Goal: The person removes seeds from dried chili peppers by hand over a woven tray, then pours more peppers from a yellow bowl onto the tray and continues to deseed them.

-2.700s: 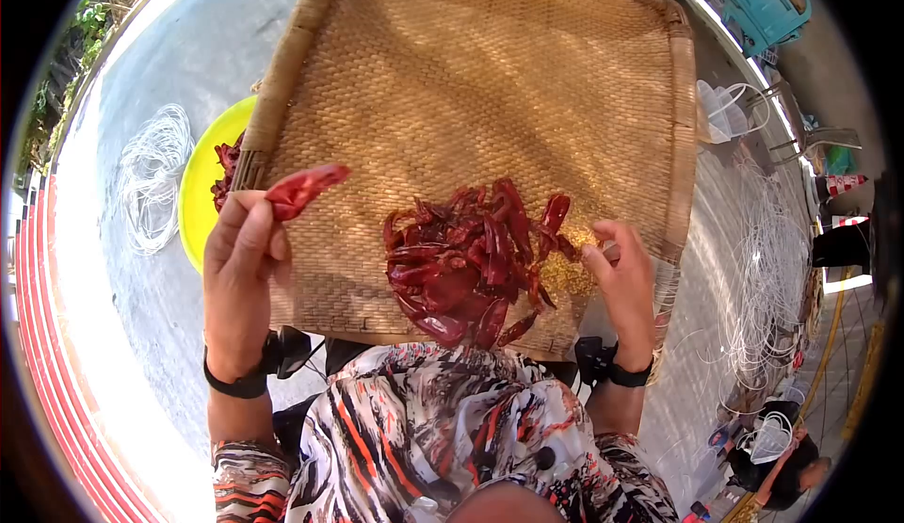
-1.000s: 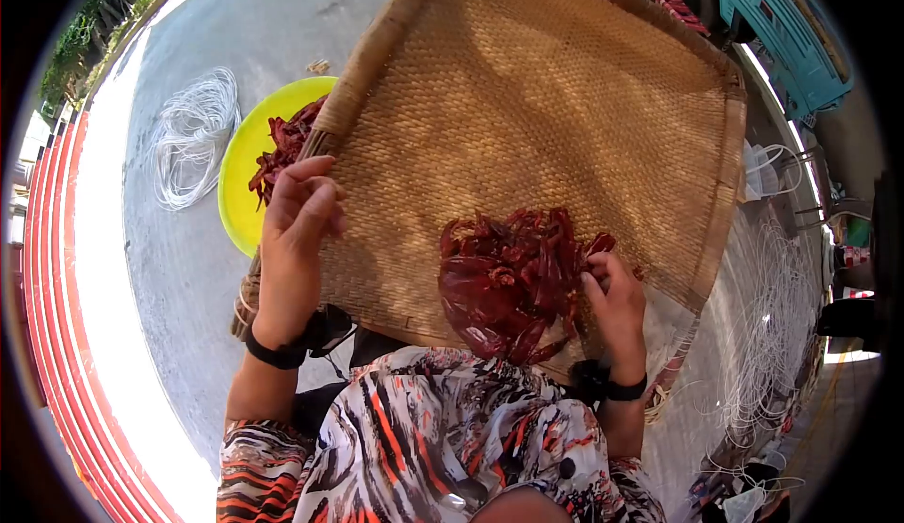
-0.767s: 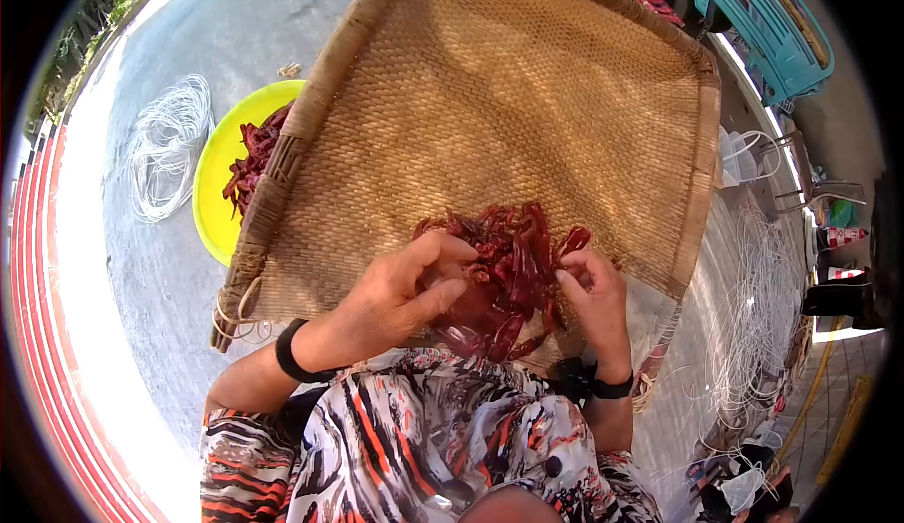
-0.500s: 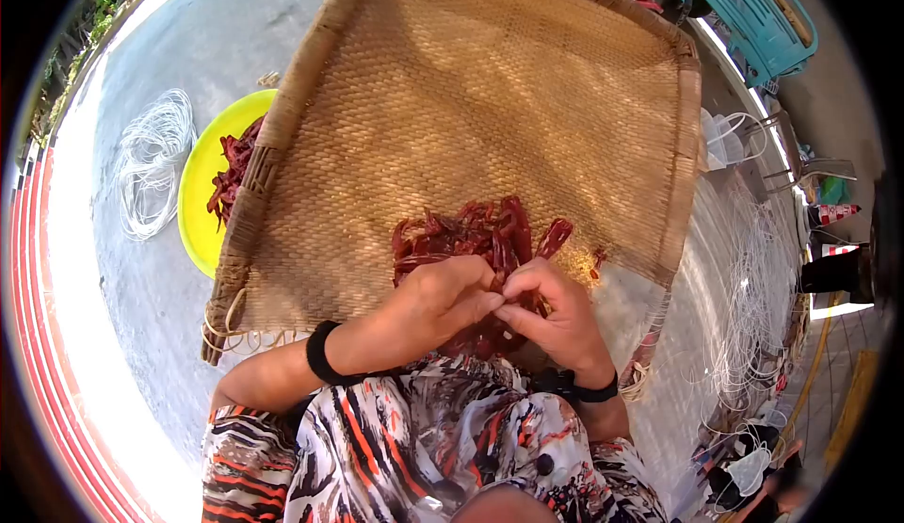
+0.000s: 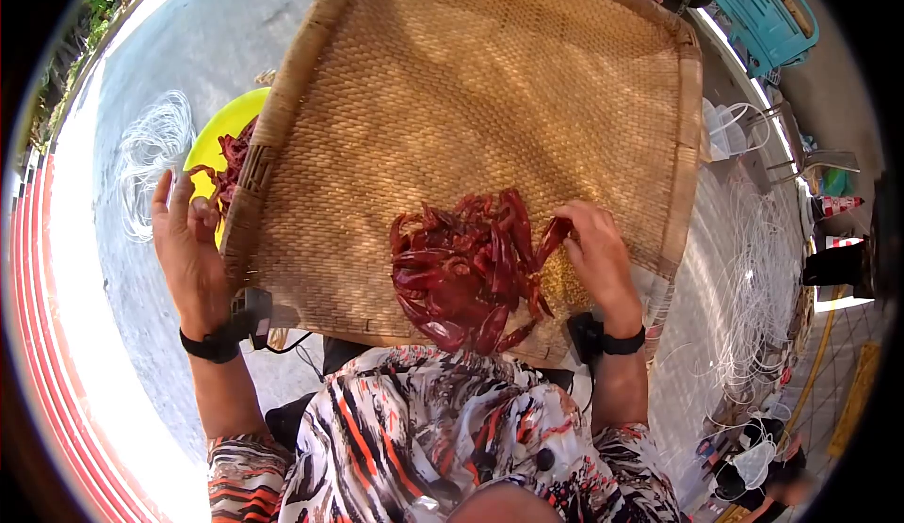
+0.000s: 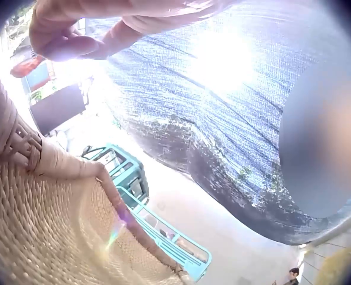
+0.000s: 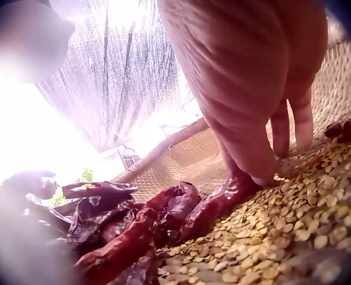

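Observation:
My left hand [image 5: 191,264] is above the left edge of the woven tray [image 5: 414,99], beside the yellow plate [image 5: 202,151] of red dried chilies [image 5: 229,160]. Its fingers are spread; a red piece [image 6: 27,66] shows beside the fingertips in the left wrist view, and I cannot tell if they touch it. My right hand [image 5: 603,264] pinches one end of a red chili [image 5: 554,239] at the right side of the chili pile [image 5: 452,273]. In the right wrist view the fingertips meet that chili [image 7: 220,205] over loose yellow seeds [image 7: 282,231].
A coil of white string [image 5: 151,160] lies on the ground at the left; more loose string [image 5: 753,278] is at the right. A clear container [image 5: 725,132] and a metal-framed chair [image 5: 810,160] are beyond the tray. A teal cart [image 5: 744,5] stands at the upper right.
My hands have parted from over the pile. The left hand has swung out left to the plate, and its fingers have spread. The right hand has moved up and right to a chili.

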`<state>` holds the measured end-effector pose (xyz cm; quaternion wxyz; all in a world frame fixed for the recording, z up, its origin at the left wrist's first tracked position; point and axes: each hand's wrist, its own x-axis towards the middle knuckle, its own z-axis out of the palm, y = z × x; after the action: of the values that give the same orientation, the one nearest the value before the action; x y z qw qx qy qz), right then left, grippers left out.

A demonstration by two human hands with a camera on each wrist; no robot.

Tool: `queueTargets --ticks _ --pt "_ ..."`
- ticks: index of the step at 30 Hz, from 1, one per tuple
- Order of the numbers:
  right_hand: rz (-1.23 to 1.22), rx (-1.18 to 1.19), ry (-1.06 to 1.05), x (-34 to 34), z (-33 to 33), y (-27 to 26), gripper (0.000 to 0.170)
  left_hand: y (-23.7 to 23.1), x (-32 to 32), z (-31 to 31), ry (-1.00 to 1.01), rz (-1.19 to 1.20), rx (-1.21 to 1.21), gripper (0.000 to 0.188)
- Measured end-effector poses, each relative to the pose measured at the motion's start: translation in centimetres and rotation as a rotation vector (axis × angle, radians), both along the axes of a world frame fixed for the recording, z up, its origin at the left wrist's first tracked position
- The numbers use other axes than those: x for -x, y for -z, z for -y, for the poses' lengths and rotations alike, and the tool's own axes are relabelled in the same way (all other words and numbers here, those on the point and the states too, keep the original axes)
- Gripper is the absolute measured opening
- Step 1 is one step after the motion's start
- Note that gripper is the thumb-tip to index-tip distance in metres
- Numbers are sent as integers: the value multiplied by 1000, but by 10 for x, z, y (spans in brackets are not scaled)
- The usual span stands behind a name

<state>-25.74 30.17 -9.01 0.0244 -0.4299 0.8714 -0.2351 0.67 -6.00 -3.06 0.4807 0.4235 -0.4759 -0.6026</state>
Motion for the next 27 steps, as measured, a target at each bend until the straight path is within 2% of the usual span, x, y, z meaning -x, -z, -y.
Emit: queueTargets --ticks 1,3,4,7,8,10,13,15,18,19,22,23,27 --pt "1 9 14 0 0 2 27 1 0 -2 37 64 107 33" --pt "162 -36 127 -1 -8 -3 26 6 1 -17 114 195 314 38" --pt "242 -60 181 -1 -12 -7 25 -6 11 -36 173 93 163 39" --pt "330 18 277 -2 -21 -18 25 -1 27 -67 661 121 134 34" --pt "392 95 307 -5 -22 -23 24 0 34 -79 789 149 100 34" --pt "516 251 367 -9 -23 -32 22 8 44 -97 1043 54 -31 36" --pt "628 505 273 -32 -8 -41 21 11 57 -117 1257 90 -147 38" --pt "749 544 149 -50 8 -44 24 13 67 -129 1337 116 -186 37" --pt "1061 563 30 -70 22 -49 27 -2 77 -142 1323 176 -256 36" --pt "1187 560 -1 -74 23 -49 28 9 80 -142 1313 111 -224 27" --pt "1258 566 -245 -71 19 -36 29 25 77 -136 1389 74 -426 21" --pt "1169 540 -290 -71 19 -35 31 24 75 -135 1369 123 -438 19" --pt "747 155 -324 -63 -2 -46 37 7 57 -118 1019 -32 -312 17"
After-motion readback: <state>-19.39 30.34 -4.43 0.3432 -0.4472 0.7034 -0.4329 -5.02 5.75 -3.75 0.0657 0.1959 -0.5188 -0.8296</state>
